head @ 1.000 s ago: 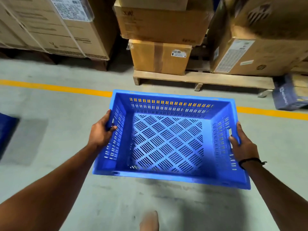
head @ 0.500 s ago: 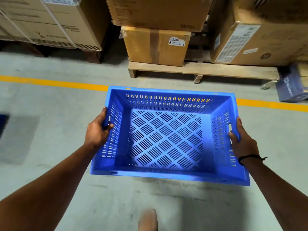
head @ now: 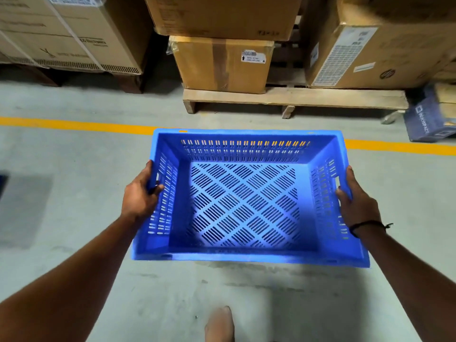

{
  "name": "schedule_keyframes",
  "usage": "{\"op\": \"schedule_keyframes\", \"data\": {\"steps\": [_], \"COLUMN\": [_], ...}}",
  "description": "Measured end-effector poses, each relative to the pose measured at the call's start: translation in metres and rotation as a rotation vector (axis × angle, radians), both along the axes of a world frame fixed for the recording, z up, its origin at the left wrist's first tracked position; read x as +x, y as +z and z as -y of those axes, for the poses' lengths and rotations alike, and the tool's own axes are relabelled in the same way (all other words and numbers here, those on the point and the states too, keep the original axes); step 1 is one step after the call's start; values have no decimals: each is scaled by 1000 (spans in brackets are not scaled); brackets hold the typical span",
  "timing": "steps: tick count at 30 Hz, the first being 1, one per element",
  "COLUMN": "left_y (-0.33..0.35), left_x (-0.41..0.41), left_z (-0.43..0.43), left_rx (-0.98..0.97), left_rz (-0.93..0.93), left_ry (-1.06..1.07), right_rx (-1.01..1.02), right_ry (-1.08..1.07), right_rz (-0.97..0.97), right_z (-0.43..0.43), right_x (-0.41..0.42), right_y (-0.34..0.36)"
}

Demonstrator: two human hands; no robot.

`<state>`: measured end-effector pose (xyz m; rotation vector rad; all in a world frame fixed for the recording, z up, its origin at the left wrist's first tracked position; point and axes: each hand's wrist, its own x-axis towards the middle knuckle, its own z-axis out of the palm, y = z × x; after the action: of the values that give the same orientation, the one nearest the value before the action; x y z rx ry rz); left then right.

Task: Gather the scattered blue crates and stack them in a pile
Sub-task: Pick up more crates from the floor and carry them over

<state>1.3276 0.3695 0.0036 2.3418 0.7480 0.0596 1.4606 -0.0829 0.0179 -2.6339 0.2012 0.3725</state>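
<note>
Carrying one blue crate [head: 243, 206] level above the floor [head: 74, 218], long axis running left-right between us. Left hand [head: 140, 196] and right hand [head: 355, 206] each clamp a short-end wall at its handle slot, equally near. No pile visible; a dark blue edge [head: 3, 186] far left might be another crate. Pallet [head: 296, 98] and cardboard boxes [head: 222, 65] block straight ahead.

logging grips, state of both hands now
left hand: closed on the crate, left handle
right hand: closed on the crate, right handle
</note>
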Motion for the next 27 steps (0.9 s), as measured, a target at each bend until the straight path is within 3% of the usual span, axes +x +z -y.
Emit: {"op": "schedule_keyframes", "data": {"steps": [5,12,19,27], "left_y": [3,-4,7,-9], "left_x": [15,-7,32,3], "left_z": [-15,-3,-15,-14], "left_rx": [10,12,76,26], "left_rz": [-24,5,-20,47], "left_ry": [-47,36,-18,47], "right_rx": [36,-5,33,4], "right_ry": [-57,-3,-63,-18], "right_rz": [28,-14,1,-6], "right_z": [3,-9,-11,-29], "right_x": [-29,21,0,33], "right_y": [-9,-3,-8,-7]}}
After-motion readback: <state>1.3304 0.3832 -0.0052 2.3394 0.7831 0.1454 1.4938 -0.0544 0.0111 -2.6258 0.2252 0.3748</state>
